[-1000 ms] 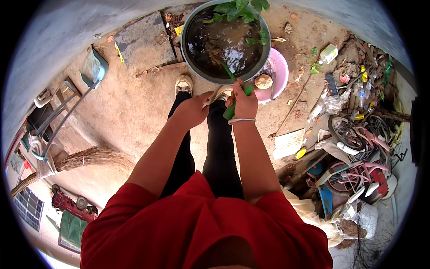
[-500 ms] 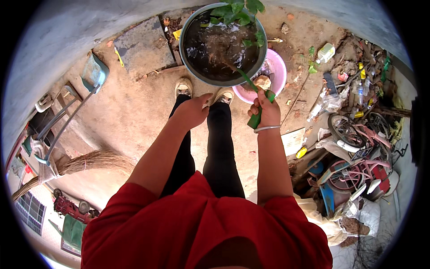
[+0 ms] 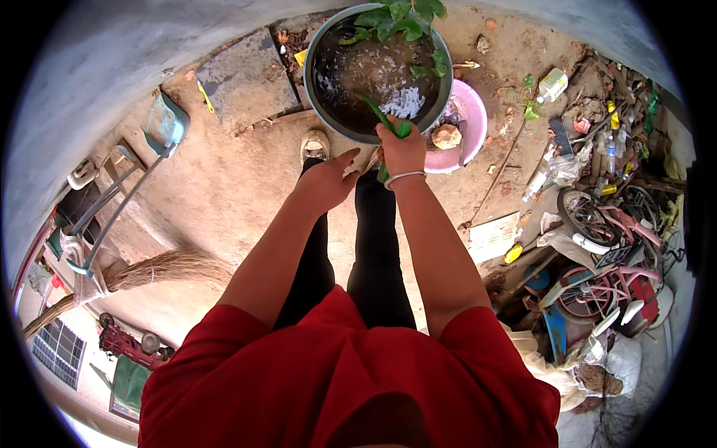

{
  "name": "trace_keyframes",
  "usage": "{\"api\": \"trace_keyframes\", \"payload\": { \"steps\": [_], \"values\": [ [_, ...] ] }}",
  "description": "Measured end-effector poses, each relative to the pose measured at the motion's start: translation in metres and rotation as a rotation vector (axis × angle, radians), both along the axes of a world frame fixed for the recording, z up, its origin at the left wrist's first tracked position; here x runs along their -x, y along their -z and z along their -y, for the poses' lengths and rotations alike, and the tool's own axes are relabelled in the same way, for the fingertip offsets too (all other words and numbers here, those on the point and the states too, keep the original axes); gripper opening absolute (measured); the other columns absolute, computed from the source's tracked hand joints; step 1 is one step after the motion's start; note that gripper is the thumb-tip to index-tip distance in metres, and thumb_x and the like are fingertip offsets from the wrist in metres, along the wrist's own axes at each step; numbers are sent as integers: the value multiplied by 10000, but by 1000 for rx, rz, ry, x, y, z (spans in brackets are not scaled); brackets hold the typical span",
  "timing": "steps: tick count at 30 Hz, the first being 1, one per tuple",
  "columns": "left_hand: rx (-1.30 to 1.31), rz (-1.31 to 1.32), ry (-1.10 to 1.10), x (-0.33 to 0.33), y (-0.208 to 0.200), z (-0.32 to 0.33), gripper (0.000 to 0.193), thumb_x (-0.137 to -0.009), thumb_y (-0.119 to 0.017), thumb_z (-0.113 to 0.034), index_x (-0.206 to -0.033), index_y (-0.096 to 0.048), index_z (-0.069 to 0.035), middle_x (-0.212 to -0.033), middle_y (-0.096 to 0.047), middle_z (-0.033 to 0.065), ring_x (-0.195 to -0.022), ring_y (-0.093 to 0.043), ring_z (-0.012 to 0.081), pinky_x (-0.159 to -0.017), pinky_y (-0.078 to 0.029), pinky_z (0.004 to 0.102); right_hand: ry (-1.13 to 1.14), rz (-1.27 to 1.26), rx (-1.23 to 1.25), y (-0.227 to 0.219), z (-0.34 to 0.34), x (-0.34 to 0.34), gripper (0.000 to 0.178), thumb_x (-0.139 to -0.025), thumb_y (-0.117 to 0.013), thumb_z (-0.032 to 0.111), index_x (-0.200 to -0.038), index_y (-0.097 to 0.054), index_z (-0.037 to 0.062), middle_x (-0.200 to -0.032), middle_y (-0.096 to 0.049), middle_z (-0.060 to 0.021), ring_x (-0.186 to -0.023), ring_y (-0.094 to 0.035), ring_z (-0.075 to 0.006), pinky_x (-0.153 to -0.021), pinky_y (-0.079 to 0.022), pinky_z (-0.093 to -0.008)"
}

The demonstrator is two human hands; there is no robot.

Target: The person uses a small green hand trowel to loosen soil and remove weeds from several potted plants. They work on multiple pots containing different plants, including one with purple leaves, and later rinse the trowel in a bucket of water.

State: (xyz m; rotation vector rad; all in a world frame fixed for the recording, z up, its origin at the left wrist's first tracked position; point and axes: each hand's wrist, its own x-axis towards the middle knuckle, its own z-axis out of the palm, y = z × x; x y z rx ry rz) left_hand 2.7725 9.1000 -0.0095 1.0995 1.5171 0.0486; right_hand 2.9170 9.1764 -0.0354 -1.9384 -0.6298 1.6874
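My right hand point(image 3: 403, 153) is closed round a green-handled garden hand tool point(image 3: 377, 112) at the near rim of a big round tub point(image 3: 308, 82). The tool's upper part slants left over dark, wet soil point(image 3: 366, 67) with a shiny, watery surface; its far end is hard to make out. Below the fist the lower end of the handle sticks out. Left of it, my left hand point(image 3: 326, 183) hovers with nothing in it, fingers stretched and thumb apart. Green leaves point(image 3: 396, 19) hang over the tub's far side.
A pink basin point(image 3: 478, 123) holding a pale brown lump point(image 3: 447, 136) stands right of the tub. A blue dustpan point(image 3: 166, 123) and a straw broom point(image 3: 164, 270) lie left. On the right are plastic bottles point(image 3: 553, 85), litter and a pink bicycle point(image 3: 594, 295). A flat slab point(image 3: 246, 75) lies far left.
My right hand has moved left and up, from in front of the pink basin to the tub's near rim, bringing the tool with it. My left hand has barely moved.
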Motion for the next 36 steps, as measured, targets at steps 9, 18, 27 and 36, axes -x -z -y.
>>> {"api": "trace_keyframes", "payload": {
  "steps": [9, 18, 27, 36],
  "values": [
    [-13, -45, 38, -2, 5, 11, 467, -910, -573, -233, -1354, -485, -118, -1114, -661, 185, -1005, -647, 340, -855, -513, 420, 239, -104, 57, 20, -28, 46, 225, -805, -672, 47, -1017, -607, 8, -625, -550, -45, -413, -484, -143, -389, -381, -290],
    [20, -88, 45, 3, 4, 19, 484, -897, -580, -252, -1360, -491, -145, -1070, -667, 195, -958, -651, 351, -822, -520, 428, 534, -392, 212, 0, -15, 16, 159, -836, -636, 56, -976, -568, 91, -664, -494, -36, -450, -442, -167, -437, -346, -338],
    [-58, -23, -19, -4, 9, 12, 548, -897, -602, -263, -1404, -434, -139, -1043, -664, 202, -963, -656, 342, -811, -521, 415, 339, -216, 43, -10, 7, 16, 282, -855, -653, 42, -1121, -575, -11, -686, -543, -49, -456, -462, -137, -424, -386, -292],
    [-157, 7, -26, -10, 4, 1, 630, -871, -634, -239, -1440, -377, -159, -1137, -617, 232, -957, -654, 341, -796, -527, 422, 391, -270, 11, -19, 3, -11, 291, -856, -684, 67, -1117, -584, -10, -697, -577, -45, -439, -471, -108, -399, -382, -250]
  ]
}}
